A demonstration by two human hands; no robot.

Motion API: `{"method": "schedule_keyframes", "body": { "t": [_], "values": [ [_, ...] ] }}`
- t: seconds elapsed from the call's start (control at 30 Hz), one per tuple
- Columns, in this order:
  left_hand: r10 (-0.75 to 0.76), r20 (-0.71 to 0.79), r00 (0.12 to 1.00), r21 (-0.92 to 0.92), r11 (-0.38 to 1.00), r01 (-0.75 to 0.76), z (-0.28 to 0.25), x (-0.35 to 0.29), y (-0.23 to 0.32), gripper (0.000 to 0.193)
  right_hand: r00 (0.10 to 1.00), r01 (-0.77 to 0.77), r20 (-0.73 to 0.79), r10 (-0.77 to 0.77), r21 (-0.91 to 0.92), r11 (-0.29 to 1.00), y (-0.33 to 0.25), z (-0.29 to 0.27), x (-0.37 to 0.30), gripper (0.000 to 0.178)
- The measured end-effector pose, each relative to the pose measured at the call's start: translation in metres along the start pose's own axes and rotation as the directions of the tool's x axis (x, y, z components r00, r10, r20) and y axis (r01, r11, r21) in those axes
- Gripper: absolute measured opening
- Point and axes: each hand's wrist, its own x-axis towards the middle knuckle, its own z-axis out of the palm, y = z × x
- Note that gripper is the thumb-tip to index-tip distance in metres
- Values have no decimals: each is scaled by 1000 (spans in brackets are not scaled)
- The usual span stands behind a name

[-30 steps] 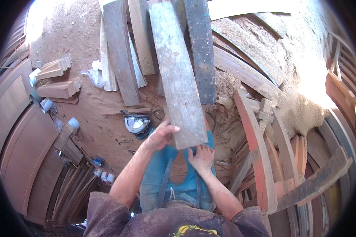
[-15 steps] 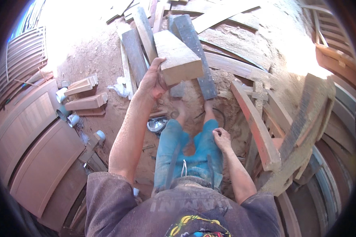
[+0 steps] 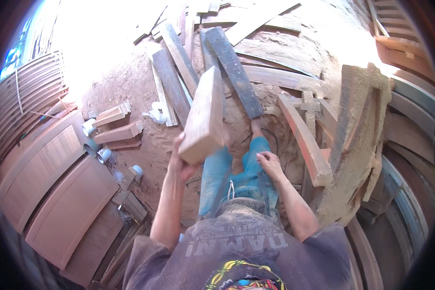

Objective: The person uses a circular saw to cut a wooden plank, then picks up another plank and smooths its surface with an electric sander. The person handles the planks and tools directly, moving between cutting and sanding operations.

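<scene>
Left grip (image 3: pixel 181 162) clasps a wood block (image 3: pixel 206 113) by its near end, long axis pointing forward; right grip (image 3: pixel 270 166), farther off: clenched or slack, cannot tell.

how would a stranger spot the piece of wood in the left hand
Find the blue cloth trousers mid-picture. At their left leg, the bare left hand grips a thick, pale wooden beam. Unlike the dark wooden plank lying beyond, it is light-coloured and held up.

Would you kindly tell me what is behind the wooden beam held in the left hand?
Past the edges of the wooden beam in the left hand show a grey board, the blue trousers and sandy ground. Whatever lies directly behind it is covered.
</scene>
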Motion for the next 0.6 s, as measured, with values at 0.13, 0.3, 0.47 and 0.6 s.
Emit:
{"method": "schedule_keyframes", "body": {
  "t": [0.13,0.3,0.47,0.6],
  "values": [
    [-58,-71,996,180,981,70,-19,-60,-61,90,878,-415,458,138,586,696,-123,9,-34,82],
    [-154,87,984,276,953,125,-28,-80,-103,87,885,-401,464,41,713,575,-132,36,-54,69],
    [-255,105,961,164,958,237,-54,-90,-130,83,935,-312,346,78,699,643,-115,36,-77,63],
    [-262,327,908,294,941,166,-75,-93,-139,95,991,-44,122,-50,666,745,-122,34,-113,68]
  ]
}}
